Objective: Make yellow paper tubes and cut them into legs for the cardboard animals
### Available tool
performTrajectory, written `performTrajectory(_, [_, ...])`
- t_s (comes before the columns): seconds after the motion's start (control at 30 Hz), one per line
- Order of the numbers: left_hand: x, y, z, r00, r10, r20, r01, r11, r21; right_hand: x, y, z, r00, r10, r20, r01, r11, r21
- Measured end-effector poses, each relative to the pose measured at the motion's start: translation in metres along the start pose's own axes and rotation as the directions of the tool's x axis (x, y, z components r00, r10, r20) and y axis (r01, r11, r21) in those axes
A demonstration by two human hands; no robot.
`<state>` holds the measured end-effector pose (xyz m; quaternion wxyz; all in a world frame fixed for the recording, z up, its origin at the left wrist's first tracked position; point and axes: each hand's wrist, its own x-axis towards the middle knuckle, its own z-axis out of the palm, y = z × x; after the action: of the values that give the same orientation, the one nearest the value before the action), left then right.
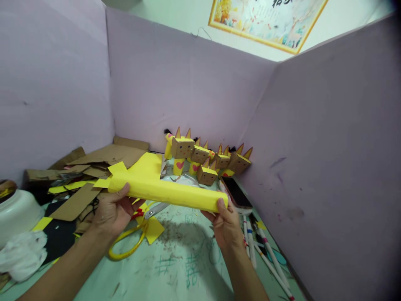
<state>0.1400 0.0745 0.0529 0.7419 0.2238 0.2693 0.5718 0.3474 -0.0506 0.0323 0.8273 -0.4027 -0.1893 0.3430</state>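
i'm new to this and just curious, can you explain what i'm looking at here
There is no robot here: these are a person's bare hands. The one picture comes from a camera worn on their head, looking forward and down.

The left hand and right hand hold a long yellow paper piece between them, fingers near its two ends.

On the pale green table, cardboard scraps and a white jar are at the left, yellow-handled scissors near the left hand, and markers and what looks like a phone at the right. Behind are little figures with cardboard box heads, before light purple panels.
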Motion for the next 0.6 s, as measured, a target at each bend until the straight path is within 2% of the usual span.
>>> performTrajectory(0.23, [-0.0008, 0.0015, 0.001, 1.0, -0.017, -0.015, 0.018, 0.999, 0.03, -0.0016, -0.0014, 0.0002, 1.0, 0.008, -0.006, -0.008, 1.0, -0.008])
performTrajectory(0.43, [-0.0025, 0.0024, 0.0029, 0.998, -0.036, -0.045, 0.038, 0.998, 0.052, 0.0033, -0.0042, -0.0038, 0.998, 0.022, -0.054, -0.029, 0.992, -0.126])
performTrajectory(0.6, [-0.0025, 0.0032, 0.002, 0.999, -0.031, -0.038, 0.033, 0.997, 0.065, 0.0083, -0.0026, -0.0082, 0.997, 0.023, -0.079, -0.035, 0.988, -0.151])
